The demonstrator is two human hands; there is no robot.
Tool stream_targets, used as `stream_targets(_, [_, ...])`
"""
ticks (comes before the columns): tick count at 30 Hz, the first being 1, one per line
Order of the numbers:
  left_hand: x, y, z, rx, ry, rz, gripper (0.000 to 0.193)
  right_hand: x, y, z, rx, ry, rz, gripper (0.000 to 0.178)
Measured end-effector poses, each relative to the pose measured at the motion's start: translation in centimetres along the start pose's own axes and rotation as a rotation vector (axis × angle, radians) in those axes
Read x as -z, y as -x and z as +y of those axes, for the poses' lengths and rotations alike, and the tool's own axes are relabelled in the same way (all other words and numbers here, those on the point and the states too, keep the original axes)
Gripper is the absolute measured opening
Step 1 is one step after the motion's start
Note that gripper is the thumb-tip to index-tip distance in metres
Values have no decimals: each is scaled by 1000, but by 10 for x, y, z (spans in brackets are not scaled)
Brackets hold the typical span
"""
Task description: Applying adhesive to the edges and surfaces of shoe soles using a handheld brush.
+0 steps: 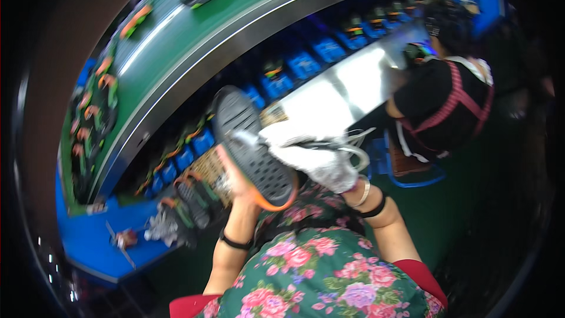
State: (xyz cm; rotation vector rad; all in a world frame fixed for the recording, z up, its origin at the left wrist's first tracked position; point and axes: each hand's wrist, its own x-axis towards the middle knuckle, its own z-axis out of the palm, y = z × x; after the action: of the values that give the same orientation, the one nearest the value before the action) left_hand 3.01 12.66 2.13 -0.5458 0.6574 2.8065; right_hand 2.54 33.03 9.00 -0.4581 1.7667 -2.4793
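Note:
My left hand (233,178) grips a shoe (250,147) from below, its dark studded sole with an orange rim turned up toward me. My right hand (321,162), in a white glove, lies across the sole and clutches white cloth or laces against it. The shoe is raised above my lap, which a floral apron covers. Just left of the shoe, another dark shoe with orange and green trim (194,197) lies on the blue bench. The picture is blurred.
A green conveyor belt (194,29) curves across the top and carries several shoes. Below it runs a row of blue trays (303,65). Another person (447,100) in black sits at a shiny metal worktop (347,91) to the right. Scraps lie on the blue bench (100,238).

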Motion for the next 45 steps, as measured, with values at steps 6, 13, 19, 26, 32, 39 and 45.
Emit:
stream_targets(6, [-15, 7, -6, 73, 215, -413, 74, 2, 4, 3, 49, 74, 0, 25])
stream_targets(13, [-29, 16, -23, 81, 313, -497, 93, 1, 0, 10, 175, 276, -6, 25])
stream_targets(19, [-29, 18, -30, -7, -398, -20, 114, -13, 2, 19, 346, 543, -39, 25])
stream_targets(26, [-18, 0, -37, 40, 23, -174, 107, -7, 0, 7, 425, 920, -41, 25])
stream_targets(32, [-13, -1, -32, 29, -4, -136, 106, -21, 1, 18, 503, 750, -97, 27])
stream_targets(39, [-32, -39, -32, 31, -305, 16, 105, -8, -31, 29, 753, 664, 173, 26])
stream_targets(45, [-49, -87, -56, 53, -442, 3, 104, 12, -32, 41, 462, 38, -32, 25])
